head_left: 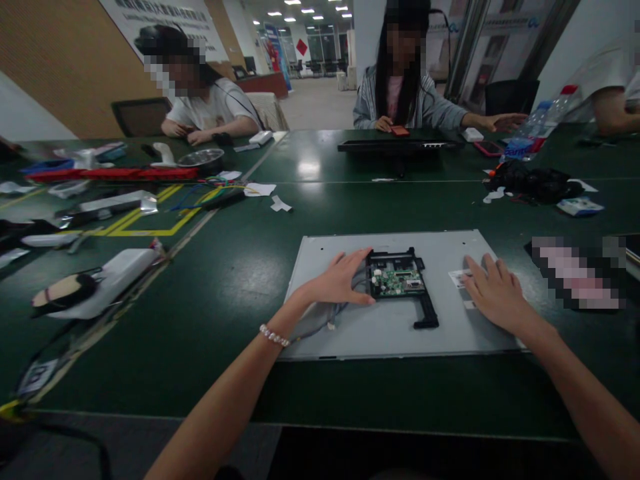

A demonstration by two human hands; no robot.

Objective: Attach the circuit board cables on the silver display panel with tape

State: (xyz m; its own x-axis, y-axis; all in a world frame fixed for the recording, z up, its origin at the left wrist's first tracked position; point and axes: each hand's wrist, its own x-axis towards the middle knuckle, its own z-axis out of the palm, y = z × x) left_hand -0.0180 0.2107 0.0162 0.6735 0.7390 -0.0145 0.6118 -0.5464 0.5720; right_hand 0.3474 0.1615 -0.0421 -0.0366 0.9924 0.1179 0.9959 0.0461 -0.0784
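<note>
A flat light-grey panel [350, 340] lies on the green table in front of me. On its middle sits a black plastic frame [426, 310] that carries a green circuit board [397, 281]. My left hand [340, 280] is at the frame's left edge, thumb and fingers spread apart, with its fingertips at the frame's corner. Grey cables [320, 323] run out from beneath that hand across the panel. Flat on the panel's right part rests my right hand [495, 293], fingers stretched out over a white label [457, 278] that it partly covers.
Right of the panel lies a dark-edged phone-like object [575, 275], its face blurred. A black flat screen-like part [400, 145] lies across the table near a seated person. Bottles [537, 127] stand far right. Tools and parts, including a white device [100, 287], lie left. Another person sits far left.
</note>
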